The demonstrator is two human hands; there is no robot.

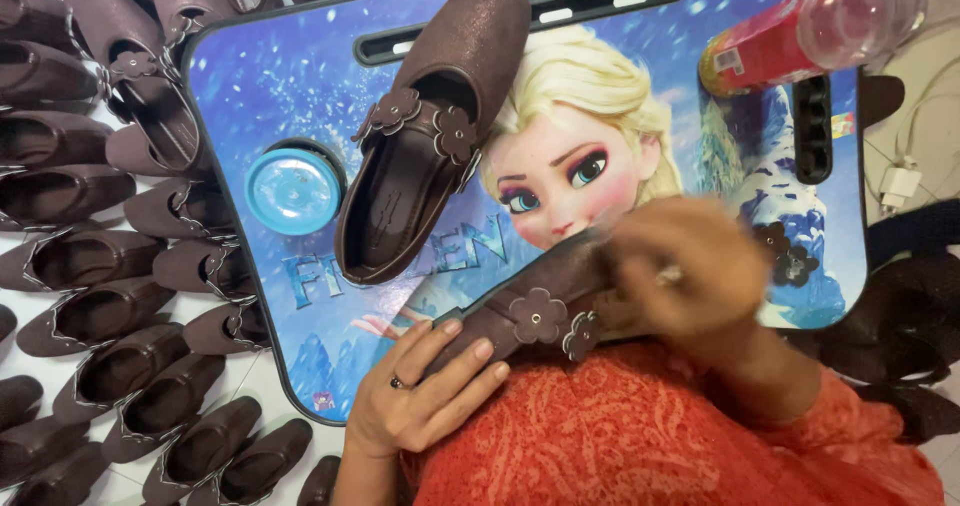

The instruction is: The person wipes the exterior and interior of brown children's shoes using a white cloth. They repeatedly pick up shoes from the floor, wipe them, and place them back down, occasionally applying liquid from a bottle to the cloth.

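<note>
Head view: left hand (425, 391) gripping the heel end of a brown strap shoe (520, 311), held over the lap desk's (260, 76) near edge. Right hand (680, 276) blurred, apparently closed on the toe end; grip unclear. Likely light and pliable, best taken by the sole edges. Second shoe (430, 136) lying mid-desk beside a blue cap (293, 190). Toe hidden; flower trims (540, 316) partly visible.

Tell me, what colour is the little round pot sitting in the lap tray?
Light blue: the round pot sits in the tray's cup hollow, beside the brown shoe. The head view shows it.
</note>
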